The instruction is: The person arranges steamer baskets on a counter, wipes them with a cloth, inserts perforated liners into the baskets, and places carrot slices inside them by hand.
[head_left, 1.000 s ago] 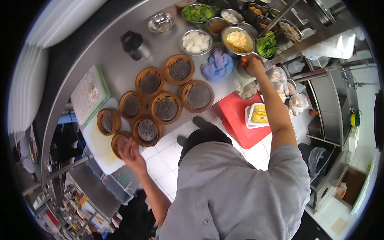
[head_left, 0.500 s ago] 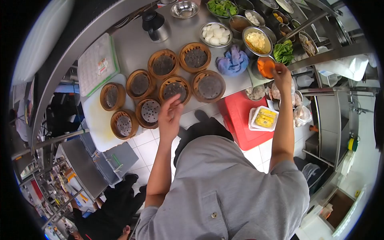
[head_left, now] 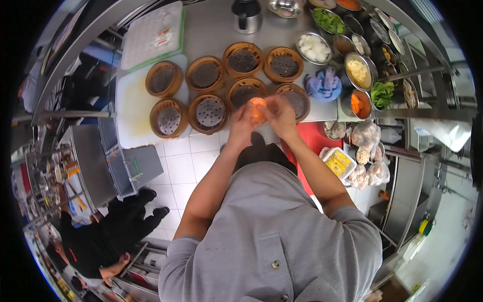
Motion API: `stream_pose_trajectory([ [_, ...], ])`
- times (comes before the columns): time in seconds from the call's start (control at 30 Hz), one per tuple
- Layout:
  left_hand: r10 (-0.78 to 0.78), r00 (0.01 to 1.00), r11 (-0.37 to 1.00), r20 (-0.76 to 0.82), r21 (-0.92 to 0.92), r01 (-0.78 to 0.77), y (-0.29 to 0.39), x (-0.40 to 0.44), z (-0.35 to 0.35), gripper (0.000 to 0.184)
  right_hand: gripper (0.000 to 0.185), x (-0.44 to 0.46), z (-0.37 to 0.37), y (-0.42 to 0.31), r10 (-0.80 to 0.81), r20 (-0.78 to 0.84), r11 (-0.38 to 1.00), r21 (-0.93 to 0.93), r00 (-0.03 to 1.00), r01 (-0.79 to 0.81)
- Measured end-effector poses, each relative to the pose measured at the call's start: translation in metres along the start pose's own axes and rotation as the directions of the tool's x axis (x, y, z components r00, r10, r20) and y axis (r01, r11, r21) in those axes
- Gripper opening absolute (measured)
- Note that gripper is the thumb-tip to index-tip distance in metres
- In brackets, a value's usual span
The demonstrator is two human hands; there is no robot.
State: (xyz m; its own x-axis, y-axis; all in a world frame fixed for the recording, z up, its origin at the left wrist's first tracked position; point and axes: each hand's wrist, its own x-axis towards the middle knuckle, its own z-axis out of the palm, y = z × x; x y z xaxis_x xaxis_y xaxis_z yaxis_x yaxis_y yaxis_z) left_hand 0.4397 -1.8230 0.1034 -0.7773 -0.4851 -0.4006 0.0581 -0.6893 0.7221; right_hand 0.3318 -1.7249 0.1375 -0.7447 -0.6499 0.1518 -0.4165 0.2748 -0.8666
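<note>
Orange carrot slices (head_left: 258,106) are held between my two hands, in front of the bamboo steamers. My left hand (head_left: 242,125) grips them from the left with closed fingers. My right hand (head_left: 283,117), slightly blurred, pinches at their right side. Just behind the hands stands a round bamboo steamer (head_left: 246,85), partly covered by them; another steamer (head_left: 296,98) is by my right hand. To the left sits a steamer with a perforated liner (head_left: 210,111). Several more steamers with dark perforated bottoms are grouped there. A metal bowl of carrot pieces (head_left: 358,104) rests at the right.
A blue-purple cloth (head_left: 323,84) lies beside bowls of white pieces (head_left: 314,48) and yellow shreds (head_left: 358,71). A white cutting board (head_left: 133,121) is at the left, a thermal jug (head_left: 246,17) behind. Below right is a red container (head_left: 312,138). Another person stands at lower left.
My right hand has come left from the carrot bowl to meet my left hand, with carrot slices now between them. The view has shifted, and the steamers appear higher and further right.
</note>
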Motion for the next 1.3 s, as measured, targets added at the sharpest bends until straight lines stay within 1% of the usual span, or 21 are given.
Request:
stream_pose_trajectory([
  [0.07,0.041,0.998,0.999,-0.04,0.006,-0.041,0.001,-0.005,-0.009,0.035,0.016,0.002,0.011,0.001,0.058,0.031,0.996,0.062,0.998,-0.06],
  [0.13,0.081,0.994,0.997,-0.076,0.014,-0.08,0.003,-0.008,-0.017,0.033,0.016,0.005,0.024,0.021,0.13,0.115,0.963,0.221,0.985,-0.153],
  [0.27,0.126,0.983,0.992,-0.136,0.035,-0.122,0.006,-0.014,-0.038,0.031,0.014,0.02,0.034,0.046,0.153,0.219,0.923,0.317,0.964,-0.218],
  [0.33,0.118,0.975,0.992,-0.19,0.064,-0.107,0.009,-0.019,-0.047,0.031,0.013,0.035,0.028,0.027,0.19,0.135,0.979,0.049,0.972,-0.199],
  [0.4,0.121,0.971,0.99,-0.208,-0.04,-0.132,0.013,-0.021,-0.054,0.029,0.016,0.045,0.041,0.042,0.191,0.163,0.978,0.05,0.968,-0.201],
  [0.47,0.142,0.972,0.988,-0.185,-0.033,-0.151,0.016,-0.026,-0.059,0.027,0.022,0.051,0.054,0.044,-0.093,0.219,0.956,-0.253,0.971,0.149],
  [0.5,0.16,0.972,0.987,-0.174,0.016,-0.16,0.019,-0.026,-0.062,0.027,0.028,0.051,0.055,0.042,-0.136,0.233,0.917,-0.339,0.963,0.212],
  [0.53,0.179,0.971,0.983,-0.161,0.067,-0.17,0.022,-0.027,-0.064,0.027,0.028,0.048,0.056,0.04,-0.136,0.237,0.918,-0.336,0.962,0.213],
  [0.63,0.212,0.968,0.971,-0.135,0.138,-0.193,0.026,-0.028,-0.065,0.026,0.025,0.046,0.05,0.003,-0.14,0.209,0.951,-0.243,0.968,0.19],
  [0.67,0.208,0.968,0.973,-0.138,0.133,-0.19,0.025,-0.029,-0.066,0.026,0.024,0.042,0.052,0.006,-0.057,0.38,0.998,0.057,0.923,0.038],
  [0.7,0.219,0.967,0.965,-0.132,0.177,-0.195,0.024,-0.026,-0.067,0.025,0.023,0.037,0.053,0.01,-0.034,0.546,0.933,0.318,0.837,-0.17],
  [0.73,0.234,0.965,0.954,-0.123,0.222,-0.203,0.024,-0.024,-0.068,0.024,0.023,0.035,0.054,0.014,-0.034,0.543,0.933,0.318,0.839,-0.168],
  [0.8,0.224,0.967,0.963,-0.118,0.177,-0.202,0.022,-0.021,-0.067,0.024,0.022,0.034,0.053,0.017,0.157,0.63,0.824,0.341,0.761,-0.453],
  [0.83,0.213,0.97,0.972,-0.12,0.131,-0.197,0.022,-0.021,-0.067,0.023,0.022,0.033,0.051,0.019,0.154,0.63,0.826,0.341,0.761,-0.449],
  [0.9,0.197,0.97,0.979,-0.141,0.079,-0.187,0.023,-0.022,-0.068,0.023,0.022,0.032,0.046,0.012,0.281,0.601,0.76,0.336,0.748,-0.556],
  [0.93,0.176,0.972,0.984,-0.159,0.027,-0.174,0.024,-0.022,-0.068,0.024,0.022,0.033,0.045,0.01,0.279,0.601,0.761,0.338,0.749,-0.554],
  [1.0,0.172,0.971,0.985,-0.164,0.017,-0.172,0.023,-0.021,-0.072,0.024,0.021,0.039,0.041,0.006,0.262,0.52,0.876,0.225,0.813,-0.426],
  [1.07,0.169,0.97,0.985,-0.172,0.004,-0.171,0.023,-0.02,-0.073,0.025,0.022,0.042,0.038,0.005,0.211,0.547,0.881,0.253,0.81,-0.401],
  [1.2,0.284,0.947,0.95,-0.15,0.18,-0.256,0.026,-0.019,-0.073,0.026,0.02,0.041,0.044,0.004,0.044,0.57,0.9,0.334,0.821,-0.28],
  [1.23,0.306,0.939,0.934,-0.156,0.24,-0.265,0.026,-0.02,-0.076,0.027,0.02,0.043,0.043,0.004,0.039,0.574,0.902,0.332,0.818,-0.276],
  [1.3,0.278,0.939,0.951,-0.203,0.198,-0.238,0.029,-0.026,-0.079,0.028,0.017,0.047,0.036,0.004,0.2,0.447,0.927,0.201,0.872,-0.316],
])
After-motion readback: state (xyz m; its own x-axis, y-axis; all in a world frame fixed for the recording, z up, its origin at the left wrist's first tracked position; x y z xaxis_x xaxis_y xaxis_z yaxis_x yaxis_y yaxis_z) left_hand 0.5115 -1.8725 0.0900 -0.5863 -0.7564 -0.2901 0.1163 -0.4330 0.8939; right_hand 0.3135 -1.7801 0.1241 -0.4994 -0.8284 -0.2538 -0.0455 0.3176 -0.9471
